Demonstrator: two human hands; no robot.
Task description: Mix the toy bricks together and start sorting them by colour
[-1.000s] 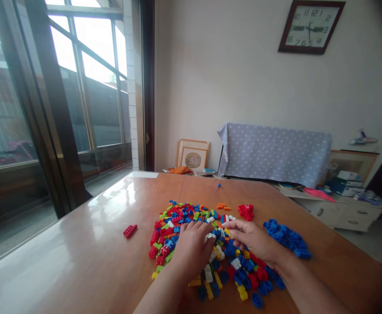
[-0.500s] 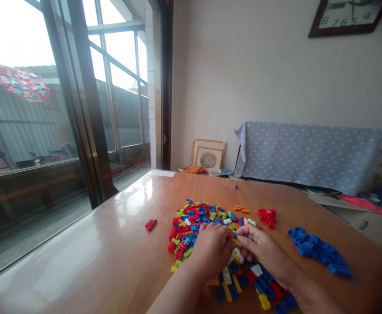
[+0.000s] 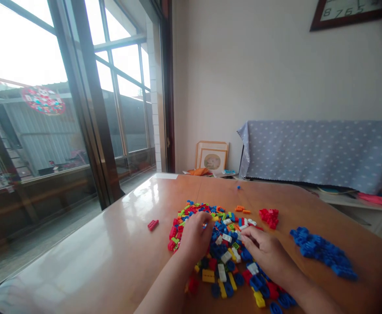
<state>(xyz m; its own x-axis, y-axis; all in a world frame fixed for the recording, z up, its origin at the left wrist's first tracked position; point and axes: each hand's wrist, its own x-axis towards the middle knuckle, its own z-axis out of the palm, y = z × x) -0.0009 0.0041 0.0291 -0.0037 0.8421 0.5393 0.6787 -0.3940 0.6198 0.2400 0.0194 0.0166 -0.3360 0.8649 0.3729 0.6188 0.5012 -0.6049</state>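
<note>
A dense pile of toy building bricks (image 3: 221,250) in red, blue, white, yellow, green and orange covers the middle of the table. Over its left part is my left hand (image 3: 195,233), fingers curled down and the thumb below; whatever the fingertips hold is hidden. At the pile's right side my right hand (image 3: 264,248) has thumb and index finger close together, beside white bricks. What sits in this pinch is too small to make out. A yellow brick (image 3: 208,275) and a white brick (image 3: 222,273) lie nearer to me, between my forearms.
To the right are a cluster of blue bricks (image 3: 323,253) and a group of red bricks (image 3: 269,218). Orange bricks (image 3: 242,209) lie behind the pile, with a small blue piece (image 3: 238,187) farther back. One red brick (image 3: 153,225) sits alone on the wooden table (image 3: 112,257) at left.
My left hand has moved left, away from my right hand, onto the pile's left part. My right hand stays near the same spot. The view has shifted slightly.
</note>
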